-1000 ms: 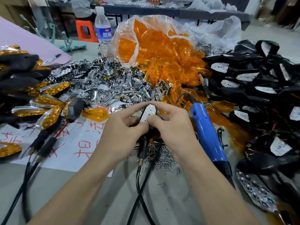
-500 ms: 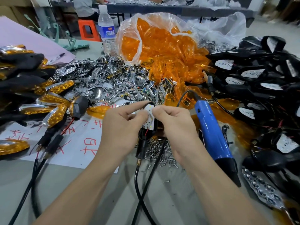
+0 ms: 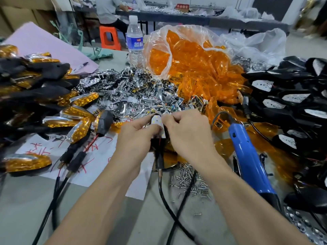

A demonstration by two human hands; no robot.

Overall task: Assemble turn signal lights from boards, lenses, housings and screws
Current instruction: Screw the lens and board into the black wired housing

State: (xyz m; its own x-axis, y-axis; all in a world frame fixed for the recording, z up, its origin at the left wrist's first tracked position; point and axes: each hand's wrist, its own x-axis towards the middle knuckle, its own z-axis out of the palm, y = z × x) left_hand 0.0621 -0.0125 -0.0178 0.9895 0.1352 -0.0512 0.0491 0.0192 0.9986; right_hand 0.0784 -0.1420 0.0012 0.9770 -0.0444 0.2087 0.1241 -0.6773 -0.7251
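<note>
head view: left hand point(image 3: 136, 138) and right hand point(image 3: 187, 135) fingers pinch a flat white board point(image 3: 157, 121).

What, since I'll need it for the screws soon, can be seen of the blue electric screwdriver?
The blue electric screwdriver lies on the table, right of the right hand, which does not touch it. Its body looks like blue plastic, with a black end nearest the camera. A black cable leaves its far end and curls left. It slants from far-left to near-right, resting partly on orange lenses, beside the screws.
</note>
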